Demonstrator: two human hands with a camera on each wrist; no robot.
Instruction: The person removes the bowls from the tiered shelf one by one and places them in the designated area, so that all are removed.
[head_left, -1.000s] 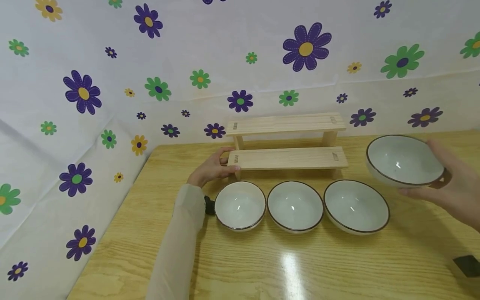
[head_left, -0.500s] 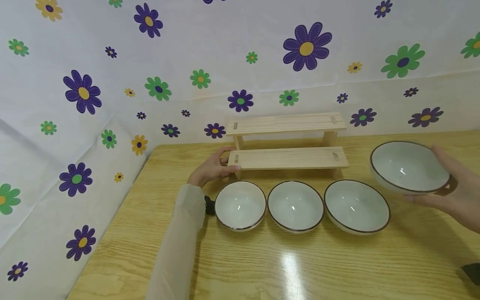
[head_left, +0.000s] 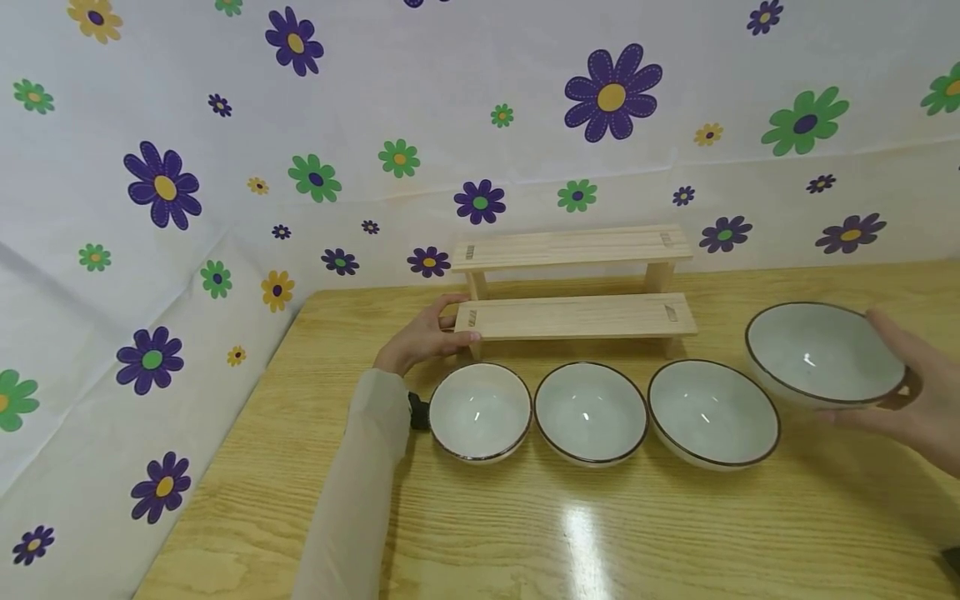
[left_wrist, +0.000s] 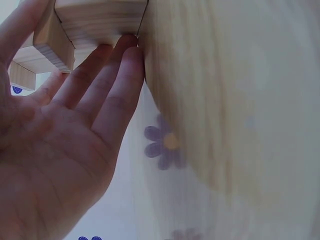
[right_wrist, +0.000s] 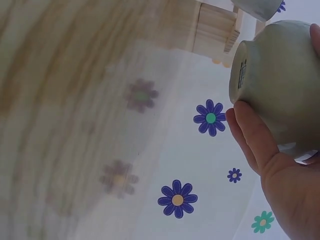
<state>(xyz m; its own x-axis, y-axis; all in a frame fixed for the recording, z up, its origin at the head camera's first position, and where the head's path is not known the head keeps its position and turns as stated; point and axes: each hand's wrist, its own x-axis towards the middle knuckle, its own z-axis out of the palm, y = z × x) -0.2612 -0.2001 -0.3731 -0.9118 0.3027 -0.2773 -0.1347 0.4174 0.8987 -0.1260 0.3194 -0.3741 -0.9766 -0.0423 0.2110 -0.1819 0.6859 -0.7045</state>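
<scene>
My right hand [head_left: 918, 396] grips a white bowl with a dark brown rim [head_left: 825, 354] by its right side. That bowl is held above the table; its underside [right_wrist: 285, 85] shows in the right wrist view, with the fingers along the base. At the left end of a two-step wooden shelf [head_left: 573, 317], my left hand [head_left: 423, 333] holds the lower board, thumb on its front edge. In the left wrist view the left fingers [left_wrist: 120, 95] lie against the wood. Three similar bowls stand in a row before the shelf: left [head_left: 480, 412], middle [head_left: 591, 412] and right [head_left: 712, 412].
The wooden table [head_left: 480, 533] carries everything. A white cloth with printed flowers [head_left: 525, 75] hangs behind it and along the left side. The shelf's upper board [head_left: 570, 247] stands close to the back cloth.
My right hand and its bowl have moved down and a little to the right, nearer the table. The left hand, the shelf and the three standing bowls have stayed in place.
</scene>
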